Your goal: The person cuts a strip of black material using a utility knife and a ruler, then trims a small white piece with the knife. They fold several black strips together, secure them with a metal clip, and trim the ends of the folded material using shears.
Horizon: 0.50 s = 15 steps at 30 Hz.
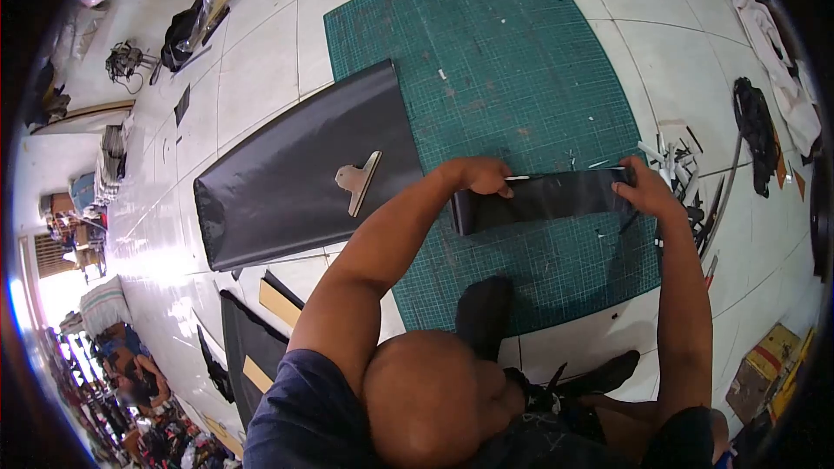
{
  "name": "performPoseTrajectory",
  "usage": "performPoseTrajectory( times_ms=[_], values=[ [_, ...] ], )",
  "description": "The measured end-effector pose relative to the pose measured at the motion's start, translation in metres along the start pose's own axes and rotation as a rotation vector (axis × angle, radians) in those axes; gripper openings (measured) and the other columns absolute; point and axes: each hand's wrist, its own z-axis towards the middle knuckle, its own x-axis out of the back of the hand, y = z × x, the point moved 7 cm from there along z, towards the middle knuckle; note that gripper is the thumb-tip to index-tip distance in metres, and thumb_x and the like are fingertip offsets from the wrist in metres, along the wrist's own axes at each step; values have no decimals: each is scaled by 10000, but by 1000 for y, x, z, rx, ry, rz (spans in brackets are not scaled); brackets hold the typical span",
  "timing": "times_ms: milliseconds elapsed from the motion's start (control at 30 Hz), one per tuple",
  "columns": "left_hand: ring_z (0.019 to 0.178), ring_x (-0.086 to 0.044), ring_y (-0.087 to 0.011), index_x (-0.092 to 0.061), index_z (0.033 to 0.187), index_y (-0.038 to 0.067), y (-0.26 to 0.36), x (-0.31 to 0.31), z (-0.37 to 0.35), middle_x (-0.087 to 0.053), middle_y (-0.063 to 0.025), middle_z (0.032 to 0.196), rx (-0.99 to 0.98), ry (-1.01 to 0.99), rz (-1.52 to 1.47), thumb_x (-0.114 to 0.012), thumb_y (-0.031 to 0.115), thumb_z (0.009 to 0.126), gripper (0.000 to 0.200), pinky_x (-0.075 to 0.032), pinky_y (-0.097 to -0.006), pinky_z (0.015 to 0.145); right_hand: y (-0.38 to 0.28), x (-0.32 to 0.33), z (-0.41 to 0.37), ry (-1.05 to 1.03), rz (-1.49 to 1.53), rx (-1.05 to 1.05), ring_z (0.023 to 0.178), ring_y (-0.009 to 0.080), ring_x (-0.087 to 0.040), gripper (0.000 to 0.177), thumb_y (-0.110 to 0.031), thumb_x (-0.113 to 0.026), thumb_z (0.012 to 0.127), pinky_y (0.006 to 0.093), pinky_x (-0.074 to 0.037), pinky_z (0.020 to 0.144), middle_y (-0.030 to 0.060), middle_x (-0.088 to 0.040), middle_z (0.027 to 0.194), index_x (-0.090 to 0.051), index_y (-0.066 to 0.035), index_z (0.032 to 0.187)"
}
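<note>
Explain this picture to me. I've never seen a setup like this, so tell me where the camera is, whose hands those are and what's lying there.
There is no machine here. The one picture comes from a camera worn on a person's head, looking down at their own arms; the wide lens bends the edges. The person is low over a tiled floor, working on a green cutting mat. The left hand and the right hand each grip one end of a black strip lying across the mat. To the left lies a larger black sheet with a metal clip on it. Offcut scraps sit beside the mat on the right.
</note>
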Motion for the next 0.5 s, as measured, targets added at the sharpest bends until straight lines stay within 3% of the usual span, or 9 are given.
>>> performPoseTrajectory(
  times_ms=[33, 133, 200, 300, 367, 433, 500],
  values=[
    [1111, -588, -315, -614, 1251, 44, -1, 0, 1, -657, -152, 1157, -4, 8, 7, -610, 338, 913, 448, -423, -431, 956, -16, 4, -3, 17, -71, -44, 1051, 351, -636, 674, -368, -730, 816, 422, -496, 883, 229, -625, 1157, -461, -25, 1330],
    [1134, -580, -310, -604, 1264, 35, 0, 1, -4, -650, -144, 1177, -13, 2, 12, -607, 335, 915, 460, -418, -427, 973, -63, 20, 7, 367, -204, 209, 1136, 352, -611, 661, -369, -746, 814, 430, -499, 915, 236, -586, 1246, -483, -60, 1337],
    [1155, -569, -305, -595, 1274, 32, 7, 3, -12, -644, -138, 1192, -12, -42, -3, -603, 331, 919, 465, -411, -419, 994, -125, 14, 21, 460, 7, 297, 1121, 327, -616, 533, -306, -720, 851, 429, -504, 912, 197, -593, 1243, -534, -82, 1297],
    [1153, -578, -316, -614, 1240, 24, 6, 2, -4, -642, -154, 1198, -140, 85, 120, -602, 314, 921, 432, -419, -436, 1001, -257, -39, 37, 278, 131, 659, 1060, 281, -612, 316, -163, -657, 884, 394, -501, 902, 108, -620, 1168, -622, -80, 1187],
    [1144, -583, -325, -621, 1224, 22, 0, 3, -3, -641, -165, 1194, -162, 138, 113, -609, 303, 914, 419, -426, -442, 992, -330, -100, 56, 193, 68, 958, 1090, 310, -600, 329, -124, -607, 892, 411, -491, 936, 113, -615, 1161, -617, -124, 1220],
    [1135, -588, -334, -627, 1207, 20, -6, 0, -3, -641, -175, 1189, -98, 150, 11, -616, 292, 908, 405, -433, -447, 984, -395, -160, 57, -122, -46, 1098, 1134, 302, -589, 352, -133, -568, 896, 422, -497, 936, 110, -583, 1213, -613, -155, 1245],
    [1126, -594, -343, -634, 1191, 18, -8, 1, -7, -640, -186, 1185, -38, 145, -65, -623, 281, 902, 391, -440, -453, 976, -436, -217, 58, -98, -173, 1242, 1140, 301, -593, 366, -186, -541, 906, 435, -501, 934, 92, -575, 1254, -612, -210, 1265]
  ],
)
